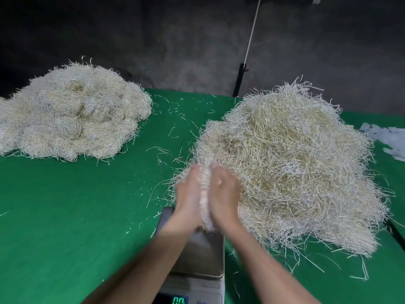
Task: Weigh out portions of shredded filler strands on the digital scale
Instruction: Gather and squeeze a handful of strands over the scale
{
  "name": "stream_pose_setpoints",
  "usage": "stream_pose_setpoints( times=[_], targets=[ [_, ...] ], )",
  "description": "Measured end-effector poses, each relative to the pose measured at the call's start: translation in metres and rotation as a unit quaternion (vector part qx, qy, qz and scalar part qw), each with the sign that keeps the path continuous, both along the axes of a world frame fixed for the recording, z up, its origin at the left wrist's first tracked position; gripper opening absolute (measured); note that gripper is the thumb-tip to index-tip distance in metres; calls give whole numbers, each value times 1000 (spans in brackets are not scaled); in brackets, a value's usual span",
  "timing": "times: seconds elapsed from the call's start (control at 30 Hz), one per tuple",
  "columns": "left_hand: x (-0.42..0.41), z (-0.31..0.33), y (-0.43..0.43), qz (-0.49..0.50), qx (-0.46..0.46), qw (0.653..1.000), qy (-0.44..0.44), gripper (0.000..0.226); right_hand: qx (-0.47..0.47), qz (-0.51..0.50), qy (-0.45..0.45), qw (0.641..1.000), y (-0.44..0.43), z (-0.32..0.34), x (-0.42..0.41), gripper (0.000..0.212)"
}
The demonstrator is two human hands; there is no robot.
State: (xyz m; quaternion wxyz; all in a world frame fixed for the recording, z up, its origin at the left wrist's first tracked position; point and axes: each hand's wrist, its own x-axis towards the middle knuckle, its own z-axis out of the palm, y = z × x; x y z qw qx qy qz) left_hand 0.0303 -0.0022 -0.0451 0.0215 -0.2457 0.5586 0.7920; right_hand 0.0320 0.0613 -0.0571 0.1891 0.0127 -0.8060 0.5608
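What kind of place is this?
Probably a small packing workshop: a green cloth-covered table, two big heaps of pale shredded filler strands on it, a steel-topped digital scale, and a bare dark wall behind.

The left hand [189, 190] and right hand [224, 189] are blurry. Just below them, the arms [151, 260] cover part of the scale [205, 257], and its green numbers [178, 301] are cut off at the picture's bottom edge.
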Motion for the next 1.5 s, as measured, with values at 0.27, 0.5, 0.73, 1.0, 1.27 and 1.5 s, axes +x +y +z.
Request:
stream_pose_setpoints(
  times=[0.27, 0.5, 0.73, 1.0, 1.27, 1.5],
  targets=[
    [-5, -3, 1, -29, -48, 998, 12, 31, -72, -14, -30, 997, 0, 6, 4, 33],
    [-7, -6, 2, -50, -44, 997, 35, 27, -36, -12, -28, 999, 17, 1, -8, 22],
    [-21, 3, -6, -90, -295, 916, 258, 28, -87, 201, -75, 973, 23, 24, -8, 43],
    [-12, -13, -12, -95, -186, 968, 137, 46, -287, 58, -184, 938, 20, 15, -28, 59],
    [-25, 7, -2, 80, 25, 996, 45, 38, -36, -35, -4, 999, -10, -13, 3, 30],
    [-21, -6, 1, 21, 44, 998, 29, 45, -33, -28, -23, 999, -9, -18, 5, 38]
  ],
)
